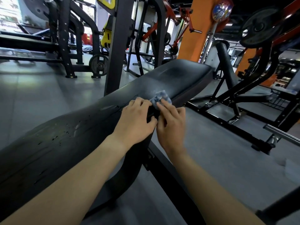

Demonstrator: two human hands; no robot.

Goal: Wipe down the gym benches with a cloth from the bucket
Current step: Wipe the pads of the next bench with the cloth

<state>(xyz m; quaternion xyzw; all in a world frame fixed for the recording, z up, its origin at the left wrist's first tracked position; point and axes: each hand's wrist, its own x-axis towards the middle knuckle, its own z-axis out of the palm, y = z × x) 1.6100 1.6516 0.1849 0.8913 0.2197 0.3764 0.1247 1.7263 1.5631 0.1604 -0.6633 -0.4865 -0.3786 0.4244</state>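
The blue cloth [160, 98] lay bunched on the black bench [175, 75], close to its right edge and about midway along the pad. The left hand [135, 121] and right hand [170, 123] met there, each grip narrow, fingers curled and pinching the cloth's near end. Water drops [68, 132] dotted the pad's near stretch. Grey floor [227, 151] lay open right of that edge, a black frame [243, 114] standing beyond it.
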